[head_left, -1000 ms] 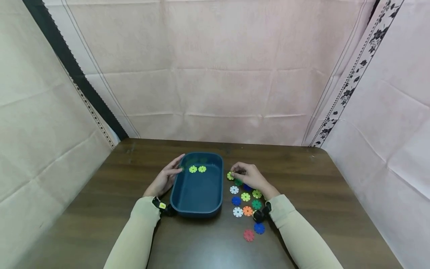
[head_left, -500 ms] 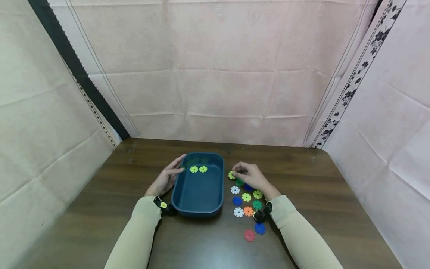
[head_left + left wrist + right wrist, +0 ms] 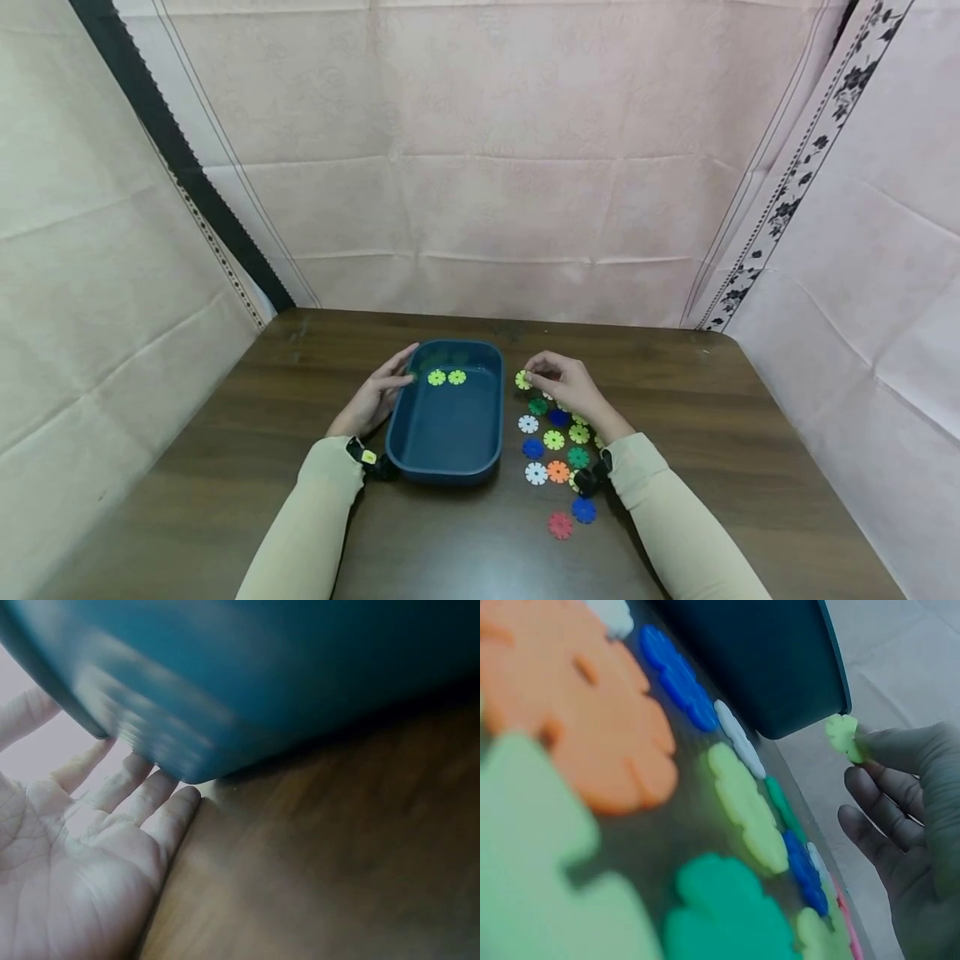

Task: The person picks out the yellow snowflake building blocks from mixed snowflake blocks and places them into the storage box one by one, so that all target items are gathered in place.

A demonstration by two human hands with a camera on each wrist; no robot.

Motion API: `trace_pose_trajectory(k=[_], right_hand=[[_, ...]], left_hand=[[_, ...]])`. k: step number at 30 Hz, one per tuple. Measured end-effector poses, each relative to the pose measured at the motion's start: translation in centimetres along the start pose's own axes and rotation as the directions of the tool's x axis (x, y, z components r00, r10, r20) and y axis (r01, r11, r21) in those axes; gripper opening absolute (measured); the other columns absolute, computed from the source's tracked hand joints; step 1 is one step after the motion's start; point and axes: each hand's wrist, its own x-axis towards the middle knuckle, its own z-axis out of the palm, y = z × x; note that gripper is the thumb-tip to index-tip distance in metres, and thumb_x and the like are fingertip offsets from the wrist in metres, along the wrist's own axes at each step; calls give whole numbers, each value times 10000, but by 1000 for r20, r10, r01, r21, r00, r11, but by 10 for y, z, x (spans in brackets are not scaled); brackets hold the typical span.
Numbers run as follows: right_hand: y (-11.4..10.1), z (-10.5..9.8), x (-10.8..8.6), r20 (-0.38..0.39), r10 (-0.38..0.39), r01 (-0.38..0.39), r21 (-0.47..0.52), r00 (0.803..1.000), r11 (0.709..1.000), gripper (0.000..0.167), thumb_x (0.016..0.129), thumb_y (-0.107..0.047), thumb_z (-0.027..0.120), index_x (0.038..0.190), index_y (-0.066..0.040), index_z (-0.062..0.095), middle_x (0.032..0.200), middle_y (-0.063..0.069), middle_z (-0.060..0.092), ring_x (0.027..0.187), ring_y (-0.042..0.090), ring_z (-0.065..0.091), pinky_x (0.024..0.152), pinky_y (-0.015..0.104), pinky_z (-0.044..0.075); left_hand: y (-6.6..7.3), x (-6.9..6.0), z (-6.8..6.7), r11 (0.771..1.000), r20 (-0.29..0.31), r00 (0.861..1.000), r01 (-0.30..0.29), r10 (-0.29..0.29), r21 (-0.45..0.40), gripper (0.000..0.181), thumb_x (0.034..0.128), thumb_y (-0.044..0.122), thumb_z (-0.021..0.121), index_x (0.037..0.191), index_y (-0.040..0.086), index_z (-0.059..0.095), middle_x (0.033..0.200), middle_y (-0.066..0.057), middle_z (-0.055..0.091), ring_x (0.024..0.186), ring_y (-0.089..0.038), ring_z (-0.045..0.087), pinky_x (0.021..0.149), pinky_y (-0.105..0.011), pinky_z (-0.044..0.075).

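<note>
My left hand [image 3: 369, 402] holds the left wall of a blue plastic tray [image 3: 444, 477], its fingers against the outside and its thumb at the rim. In the left wrist view those fingers [image 3: 157, 802] touch the tray's outer wall. My right hand [image 3: 572, 392] pinches a yellow-green flower-shaped disc [image 3: 843, 736] between thumb and fingers, raised just right of the tray. Inside the tray, toward its far end, lie two yellow-green notched discs [image 3: 446, 377]. Under and in front of the right hand are several more discs, among them a green one [image 3: 537, 406] and a white one [image 3: 528, 424].
Right of the tray on the brown wooden table [image 3: 247, 483], discs lie spread out: orange [image 3: 558, 472], blue [image 3: 583, 510] and red [image 3: 560, 525] nearest the front. The right forearm covers part of this group. Pale cloth [image 3: 480, 208] hangs behind and at both sides.
My right hand has risen slightly with the yellow-green disc, uncovering more discs beneath it. The left hand keeps its place on the tray. The whole head view has shifted a little.
</note>
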Motion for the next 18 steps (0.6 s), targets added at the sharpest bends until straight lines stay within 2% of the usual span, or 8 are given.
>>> trace_pose_trajectory(k=[6, 11, 15, 18], right_hand=[[-13, -3, 6, -25, -3, 4, 20, 1000, 1000, 87, 972, -271, 685, 1047, -230, 703, 959, -34, 705, 863, 225, 664, 715, 386, 553], [-32, 2, 20, -6, -76, 76, 17, 997, 997, 114, 985, -224, 667, 1084, -179, 701, 981, -3, 714, 879, 302, 673, 695, 344, 543], [-51, 15, 41, 60, -172, 174, -40, 983, 984, 111, 992, -189, 654, 1087, -163, 704, 999, -30, 713, 900, 212, 679, 736, 325, 552], [-61, 26, 57, 164, -211, 231, -118, 964, 966, 104, 992, -170, 650, 1078, -147, 702, 997, -50, 708, 911, 107, 666, 777, 299, 553]], left_hand=[[0, -2, -1, 1000, -13, 1000, 1, -1, -8, 637, 1038, 128, 501, 1611, 258, 254, 1671, 14, 121, 1520, -251, 159, 1163, -545, 244], [-3, -2, 0, 1000, -21, 1000, 3, -3, -9, 642, 1027, 147, 530, 1603, 279, 278, 1667, 8, 135, 1514, -261, 176, 1162, -545, 246], [-3, -1, -1, 1000, -12, 1000, -4, 4, -12, 641, 1034, 150, 517, 1609, 265, 259, 1669, 6, 137, 1512, -270, 190, 1157, -557, 256], [-3, -1, -1, 1000, -10, 1000, -8, 8, -22, 627, 1041, 130, 493, 1609, 259, 260, 1669, 0, 142, 1511, -280, 194, 1157, -575, 243]])
